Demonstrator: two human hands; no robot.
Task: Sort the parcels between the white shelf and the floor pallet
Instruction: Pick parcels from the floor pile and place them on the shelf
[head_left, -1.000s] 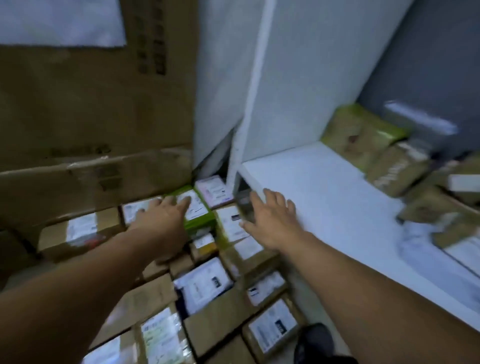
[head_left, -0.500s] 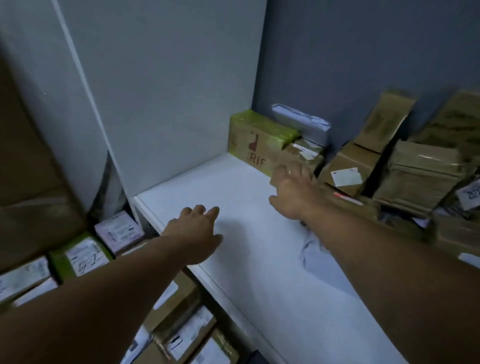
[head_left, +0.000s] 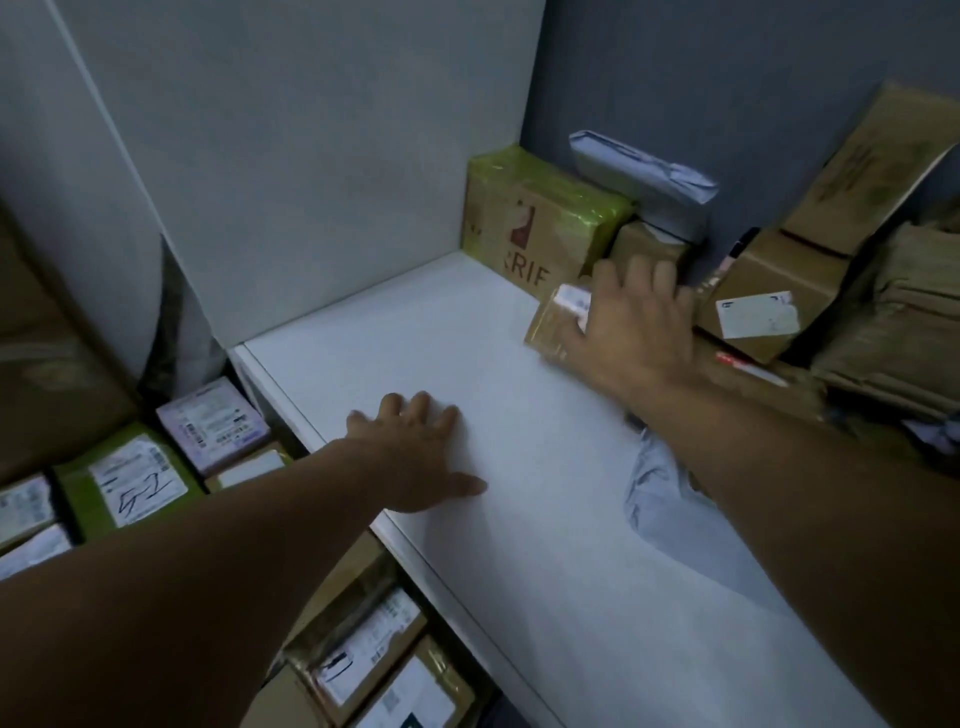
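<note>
the small brown parcel (head_left: 556, 327) sits on the white shelf (head_left: 519, 561), just in front of the green-taped box (head_left: 535, 223). the right hand (head_left: 634, 332) lies on top of it. its grip looks spread, with fingers mostly straight over the parcel. the hand is blurry, so i cannot tell if the thumb pinches the side. the left hand (head_left: 421, 457) lies flat on the bare shelf near the front edge, grip spread, holding nothing

i think the sorting is somewhere in the middle. many parcels are on the shelf and many are down low on the left. i cannot see the pallet itself. my guess is that the small parcel is being picked now, and it has not left the shelf yet

on the shelf i count about nine parcels:
- the small one
- the green-taped box
- a white soft bag (head_left: 644, 171) at the back
- a little brown box (head_left: 644, 241) behind the hand
- a labelled brown box (head_left: 763, 296)
- a tall leaning box (head_left: 872, 171)
- a fat brown bundle (head_left: 898, 332)
- a flat parcel (head_left: 753, 374) by the right arm
- a grey soft bag (head_left: 670, 493)

down low i count at least seven: a purple parcel (head_left: 213, 426), a green parcel (head_left: 124, 478), and others brown or white
</note>
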